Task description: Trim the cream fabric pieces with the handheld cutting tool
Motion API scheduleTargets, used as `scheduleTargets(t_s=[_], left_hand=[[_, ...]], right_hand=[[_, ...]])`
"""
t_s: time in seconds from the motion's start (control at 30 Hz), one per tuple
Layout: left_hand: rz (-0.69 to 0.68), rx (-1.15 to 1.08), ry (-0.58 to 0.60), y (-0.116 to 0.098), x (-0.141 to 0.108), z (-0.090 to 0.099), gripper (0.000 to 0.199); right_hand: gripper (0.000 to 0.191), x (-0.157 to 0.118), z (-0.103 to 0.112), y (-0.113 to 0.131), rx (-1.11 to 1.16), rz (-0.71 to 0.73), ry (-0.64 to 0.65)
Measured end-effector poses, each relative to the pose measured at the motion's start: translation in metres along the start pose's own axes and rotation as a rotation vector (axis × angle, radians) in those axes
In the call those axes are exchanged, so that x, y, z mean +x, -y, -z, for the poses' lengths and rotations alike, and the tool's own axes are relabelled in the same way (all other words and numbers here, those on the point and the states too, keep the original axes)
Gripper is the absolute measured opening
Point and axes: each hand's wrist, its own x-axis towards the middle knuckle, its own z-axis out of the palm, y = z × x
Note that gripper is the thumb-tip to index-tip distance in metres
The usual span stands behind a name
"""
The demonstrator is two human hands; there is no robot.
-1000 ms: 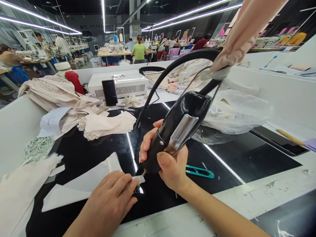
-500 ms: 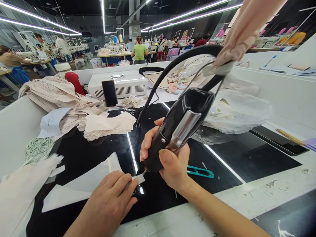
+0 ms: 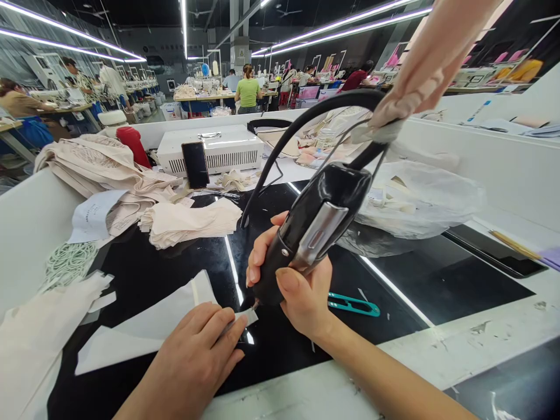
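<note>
- We can read no words, brands or numbers.
- We see a triangular sign (image 3: 241, 53) on the grey pillar (image 3: 240, 69) in the background; its symbol is too small for us to make out.
- We find dark print on the pale paper sheet (image 3: 94, 217) over the beige fabric (image 3: 126, 217), too small to read.

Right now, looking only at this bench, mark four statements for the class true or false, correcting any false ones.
1. The right hand grips the black handheld tool. True.
2. The left hand is lifted away from the small white strip. False: its fingers are on that strip.
3. The teal snips lie to the right of the tool's tip. True.
4. The phone lies flat. False: it is propped up in front of the white box.
</note>
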Motion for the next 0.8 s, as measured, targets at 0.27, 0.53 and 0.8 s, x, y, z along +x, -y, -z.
scheduleTargets(t_s=[0.27, 0.53, 0.8], left_hand=[[-0.008, 0.012, 0.001, 0.0008, -0.0007, -0.0001, 0.038], [-0.017, -0.007, 0.003, 0.0008, 0.0004, 0.001, 0.035], [-0.015, -0.009, 0.02, 0.0007, -0.0001, 0.0017, 0.033]], right_hand=[[0.052, 0.0009, -0.0029, 0.0044, -0.043, -0.035, -0.022], [0.045, -0.0028, 0.0015, 0.0057, 0.046, 0.039, 0.006], [0.04, -0.0085, 0.0005, 0.0082, 0.024, 0.012, 0.013]])
